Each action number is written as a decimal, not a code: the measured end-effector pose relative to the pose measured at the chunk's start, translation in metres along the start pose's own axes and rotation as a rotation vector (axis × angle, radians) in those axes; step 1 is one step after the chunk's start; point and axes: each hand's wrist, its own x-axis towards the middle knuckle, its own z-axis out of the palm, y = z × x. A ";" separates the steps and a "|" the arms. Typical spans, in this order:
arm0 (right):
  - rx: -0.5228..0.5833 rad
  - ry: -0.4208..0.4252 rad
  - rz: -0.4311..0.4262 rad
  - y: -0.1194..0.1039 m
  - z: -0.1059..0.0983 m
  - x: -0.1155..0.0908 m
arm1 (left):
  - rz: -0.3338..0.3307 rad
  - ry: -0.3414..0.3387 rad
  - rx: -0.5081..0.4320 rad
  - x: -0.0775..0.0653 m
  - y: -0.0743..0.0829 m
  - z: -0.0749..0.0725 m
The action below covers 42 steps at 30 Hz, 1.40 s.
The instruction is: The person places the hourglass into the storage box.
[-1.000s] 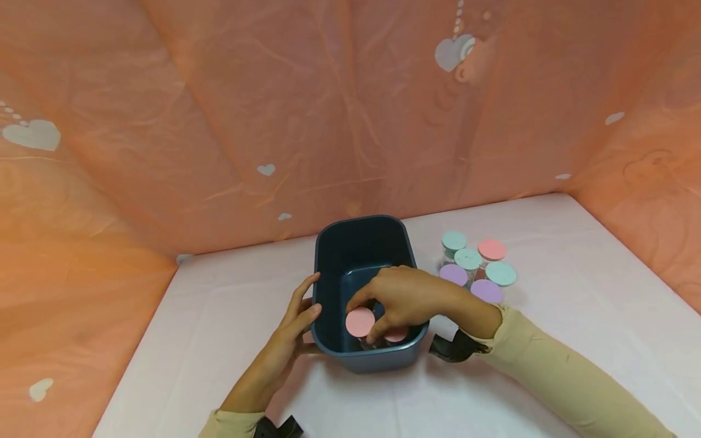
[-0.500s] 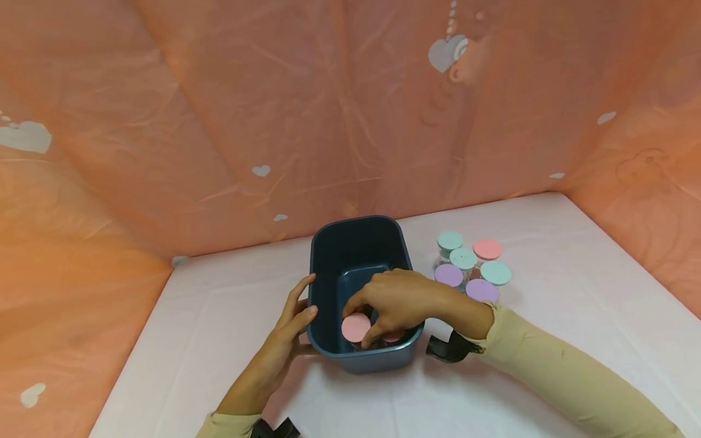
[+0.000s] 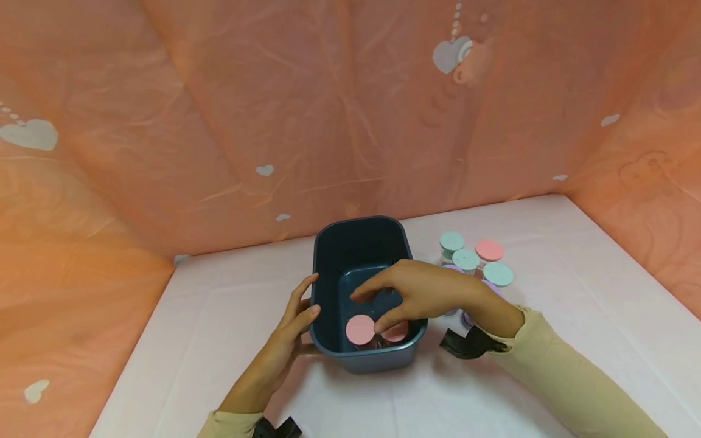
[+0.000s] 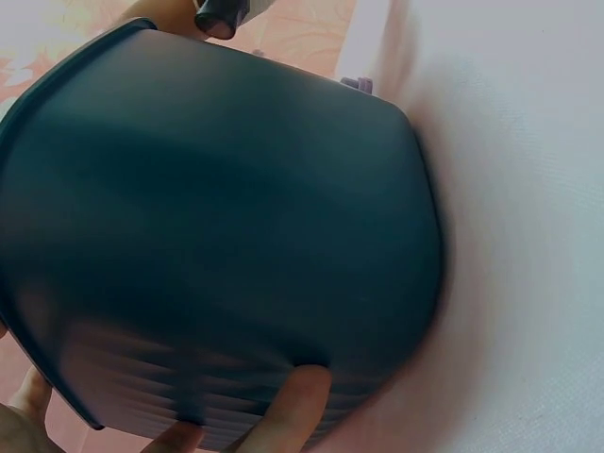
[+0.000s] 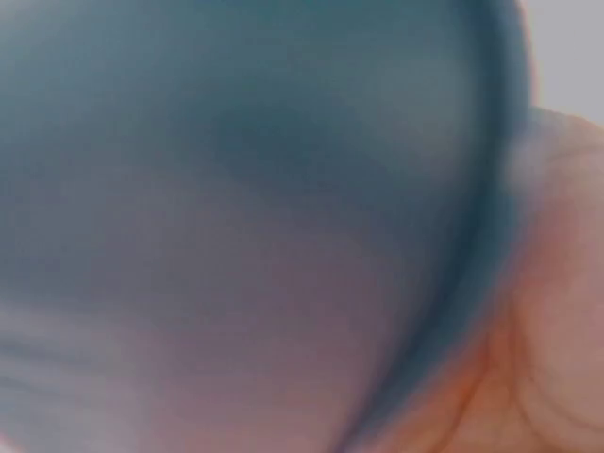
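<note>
A dark blue rectangular bin (image 3: 378, 364) stands on the white-covered table. My left hand (image 3: 285, 331) rests against its left side, fingers spread and fairly straight; in the left wrist view the fingertips (image 4: 300, 401) touch the bin's outer wall. Inside the near end are two small jars with pink lids, a left one (image 3: 359, 330) and a right one (image 3: 397, 332). Over them my right hand (image 3: 427, 289) hovers with thumb and fingers parted, holding nothing. Its thumb tip overlaps the lids from above; contact cannot be told. The right wrist view is blurred by the close bin wall.
Right of the bin stands a cluster of small clear jars: mint lids (image 3: 465, 260), a pink lid (image 3: 489, 250) and purple lids (image 3: 493, 288) partly behind my right forearm. An orange sheet with pale hearts (image 3: 356, 121) hangs behind the white tabletop (image 3: 219, 304).
My right hand has let go of the left pink-lidded jar and risen up and to the right, its fingers parting. That jar stays in the bin. My left hand stays at the bin's side.
</note>
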 end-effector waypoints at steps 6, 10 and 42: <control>0.097 0.252 0.088 0.017 -0.024 -0.037 | 0.014 0.003 -0.003 0.000 0.001 0.000; 0.071 0.368 0.135 0.031 -0.042 -0.062 | 0.013 0.003 -0.001 0.000 0.000 0.000; 0.052 0.190 0.251 0.137 -0.068 -0.138 | 0.018 -0.010 -0.011 0.003 -0.001 0.003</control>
